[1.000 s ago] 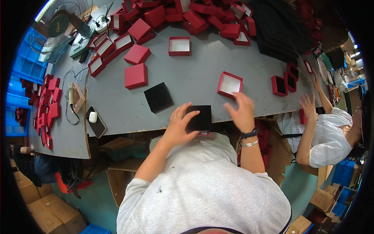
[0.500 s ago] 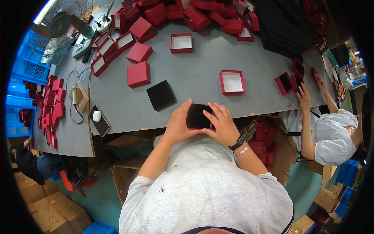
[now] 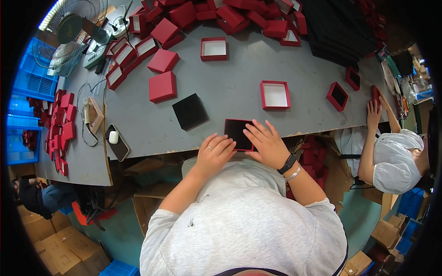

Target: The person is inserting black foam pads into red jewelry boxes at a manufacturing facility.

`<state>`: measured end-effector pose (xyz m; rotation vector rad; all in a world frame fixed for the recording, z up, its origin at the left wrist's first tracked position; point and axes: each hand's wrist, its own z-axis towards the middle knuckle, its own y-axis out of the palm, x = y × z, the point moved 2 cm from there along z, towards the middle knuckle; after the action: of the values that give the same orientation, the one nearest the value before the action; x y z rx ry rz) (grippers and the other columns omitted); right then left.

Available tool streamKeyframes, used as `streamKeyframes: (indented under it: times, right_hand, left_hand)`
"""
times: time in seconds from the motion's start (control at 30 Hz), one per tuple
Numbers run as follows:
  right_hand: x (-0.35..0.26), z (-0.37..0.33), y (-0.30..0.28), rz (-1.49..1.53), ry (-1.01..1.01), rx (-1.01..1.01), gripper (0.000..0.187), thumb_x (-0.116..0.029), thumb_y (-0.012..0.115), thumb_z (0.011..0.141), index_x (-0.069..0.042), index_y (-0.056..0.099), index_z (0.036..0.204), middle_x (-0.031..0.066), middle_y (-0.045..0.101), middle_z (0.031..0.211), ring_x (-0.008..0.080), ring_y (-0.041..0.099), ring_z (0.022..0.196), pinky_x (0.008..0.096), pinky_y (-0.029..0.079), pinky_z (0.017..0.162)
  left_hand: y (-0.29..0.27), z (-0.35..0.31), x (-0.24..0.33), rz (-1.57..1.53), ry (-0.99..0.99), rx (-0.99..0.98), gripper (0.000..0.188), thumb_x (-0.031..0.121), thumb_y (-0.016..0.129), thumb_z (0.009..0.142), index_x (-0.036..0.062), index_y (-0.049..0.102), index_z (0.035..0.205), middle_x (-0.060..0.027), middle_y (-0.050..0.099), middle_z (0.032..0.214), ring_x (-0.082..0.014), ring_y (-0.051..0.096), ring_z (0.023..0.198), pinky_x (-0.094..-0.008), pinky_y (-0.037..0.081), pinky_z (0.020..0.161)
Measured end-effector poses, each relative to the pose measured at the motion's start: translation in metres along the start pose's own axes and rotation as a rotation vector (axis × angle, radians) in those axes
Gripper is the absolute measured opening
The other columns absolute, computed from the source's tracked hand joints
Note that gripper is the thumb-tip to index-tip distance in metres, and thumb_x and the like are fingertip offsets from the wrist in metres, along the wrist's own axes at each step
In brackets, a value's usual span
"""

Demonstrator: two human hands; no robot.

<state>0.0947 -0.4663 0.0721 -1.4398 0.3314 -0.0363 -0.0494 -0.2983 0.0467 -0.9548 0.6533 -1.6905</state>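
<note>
A red box (image 3: 236,129) with a black insert lies at the table's near edge in front of me. My left hand (image 3: 215,154) touches its lower left corner, fingers stretched out and not wrapped round it. Spread fingers of my right hand (image 3: 267,145) rest over the box's right side. Just beyond my left hand lies a black square pad (image 3: 190,112). Farther off to the right stands an open red box (image 3: 275,95) with a white inside, and another open red box (image 3: 214,49) sits farther back.
Red boxes (image 3: 184,16) are heaped along the back, with black sheets (image 3: 338,32) stacked beside them. A phone (image 3: 119,142) carrying a white earbud case (image 3: 113,137) lies at left, near a fan (image 3: 71,28). At right, a co-worker's hand (image 3: 374,112) is near several red boxes.
My hands have loosened from the box's sides; the left drew back toward me, the right shifted slightly right. The co-worker's hands moved farther right, away from the boxes with black inserts.
</note>
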Motion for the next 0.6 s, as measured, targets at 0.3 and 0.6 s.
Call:
streamKeyframes:
  times: [0.3,0.6]
  right_hand:
    - [-0.010,0.023,-0.009,-0.022,-0.110,-0.029,0.074,-0.040,0.081,0.077,-0.015,0.055,0.141,0.0054,0.047,0.151,0.0234,0.036,0.146,0.0519,0.023,0.121]
    - [-0.020,0.029,0.010,-0.012,-0.066,0.029,0.059,-0.026,0.079,0.078,-0.012,0.059,0.132,0.0030,0.055,0.139,0.0213,0.046,0.136,0.0490,0.030,0.117]
  left_hand:
    - [-0.016,0.019,-0.002,-0.018,0.040,-0.224,0.012,0.015,0.078,0.079,0.0115,0.070,0.087,0.0007,0.069,0.098,-0.0196,0.062,0.108,-0.0464,0.041,0.111]
    - [-0.011,0.012,0.002,-0.020,-0.045,-0.137,0.007,0.012,0.070,0.081,0.0106,0.066,0.086,0.0000,0.069,0.100,-0.0203,0.061,0.115,-0.0476,0.039,0.111]
